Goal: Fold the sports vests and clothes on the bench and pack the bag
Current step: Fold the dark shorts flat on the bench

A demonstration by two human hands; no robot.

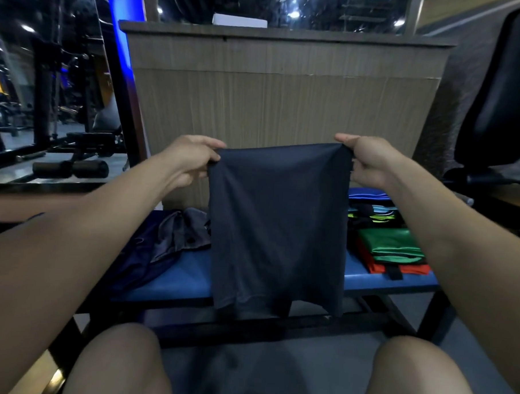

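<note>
Dark garment (277, 224) hangs above blue surface (186, 278), top corners pinched by left hand (195, 158) and right hand (366, 159). Keep top edge taut, lower flat, fold beside green stack (392, 245).

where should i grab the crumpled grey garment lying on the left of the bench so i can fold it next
Take the crumpled grey garment by its raised top edge, coming from above and the front. It lies bunched on the blue bench, so the upper folds stand proud, free to pinch. Its corners are hidden in the heap.
</note>
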